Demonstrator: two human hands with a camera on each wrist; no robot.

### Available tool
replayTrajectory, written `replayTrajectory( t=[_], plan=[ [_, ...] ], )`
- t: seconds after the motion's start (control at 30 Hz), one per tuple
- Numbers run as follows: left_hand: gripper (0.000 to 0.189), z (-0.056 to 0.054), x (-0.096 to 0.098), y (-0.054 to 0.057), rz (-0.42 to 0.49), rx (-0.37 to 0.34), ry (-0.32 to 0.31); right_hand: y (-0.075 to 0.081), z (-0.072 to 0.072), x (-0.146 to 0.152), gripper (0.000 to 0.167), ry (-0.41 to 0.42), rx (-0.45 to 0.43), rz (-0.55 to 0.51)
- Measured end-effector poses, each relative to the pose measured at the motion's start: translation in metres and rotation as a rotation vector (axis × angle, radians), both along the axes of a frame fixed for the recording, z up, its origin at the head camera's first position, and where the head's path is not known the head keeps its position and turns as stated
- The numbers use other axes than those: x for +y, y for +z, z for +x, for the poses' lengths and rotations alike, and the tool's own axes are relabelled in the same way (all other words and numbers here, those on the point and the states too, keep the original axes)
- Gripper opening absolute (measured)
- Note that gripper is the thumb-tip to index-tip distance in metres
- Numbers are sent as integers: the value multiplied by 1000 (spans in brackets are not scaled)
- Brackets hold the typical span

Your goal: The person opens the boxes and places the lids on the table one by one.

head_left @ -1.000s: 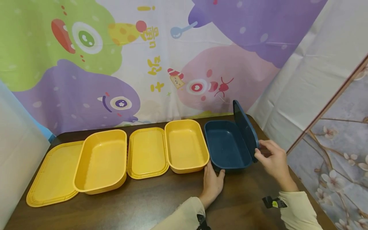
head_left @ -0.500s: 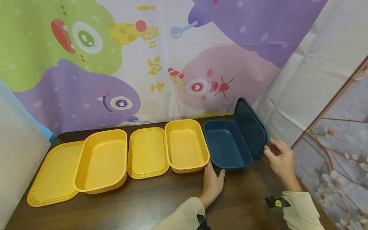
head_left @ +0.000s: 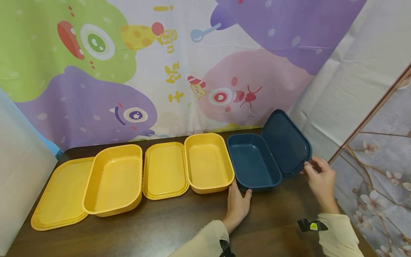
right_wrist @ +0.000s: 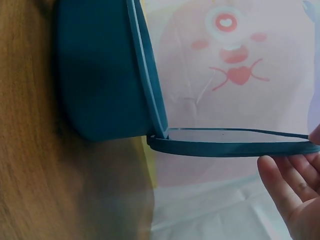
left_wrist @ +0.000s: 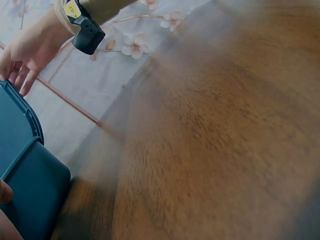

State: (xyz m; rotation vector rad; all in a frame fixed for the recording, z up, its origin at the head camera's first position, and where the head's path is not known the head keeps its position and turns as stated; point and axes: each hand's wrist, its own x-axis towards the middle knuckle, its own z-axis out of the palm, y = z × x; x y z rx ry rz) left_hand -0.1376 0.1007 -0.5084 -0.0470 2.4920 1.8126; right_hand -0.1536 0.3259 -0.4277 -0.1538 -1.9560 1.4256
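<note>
A dark blue lunch box (head_left: 253, 164) stands open on the right, its lid (head_left: 285, 146) tilted back from the right long side. My right hand (head_left: 321, 178) pinches the lid's near right corner, thumb on the inner face. In the right wrist view the lid (right_wrist: 225, 148) stays joined to the box at one edge, with fingers on its outer side. My left hand (head_left: 237, 205) rests at the box's near left corner, thumb at its front wall, fingers straight and partly hidden beside the smaller yellow box (head_left: 208, 160).
Left of that yellow box lies a yellow lid (head_left: 165, 171), then a larger yellow box (head_left: 115, 182) and a larger yellow lid (head_left: 62, 194) partly under its edge. A printed cloth (head_left: 179, 71) hangs behind the brown table (head_left: 154, 232); a flowered curtain (head_left: 379, 178) is at right.
The blue lid has swung from nearly upright outward to the right, and my right hand has moved right along with it. My left hand has stayed in place.
</note>
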Motion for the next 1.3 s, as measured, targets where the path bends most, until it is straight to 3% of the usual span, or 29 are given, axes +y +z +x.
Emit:
replayTrajectory(
  t=[0.33,0.53,0.87,1.07,1.3],
  plan=[
    [69,2,0,0,4,7,-5,-7,0,5,22,-42,-74,-55],
    [70,3,-1,0,11,-7,-7,-12,-1,8,19,-10,-57,-169],
    [70,1,-2,1,14,-22,-13,-22,-5,15,17,-10,-59,-246],
    [70,0,-2,2,11,-18,-8,-30,-6,20,21,26,-7,-417],
    [69,1,-2,2,12,-7,-8,-43,-4,25,25,32,-22,-451]
  ],
)
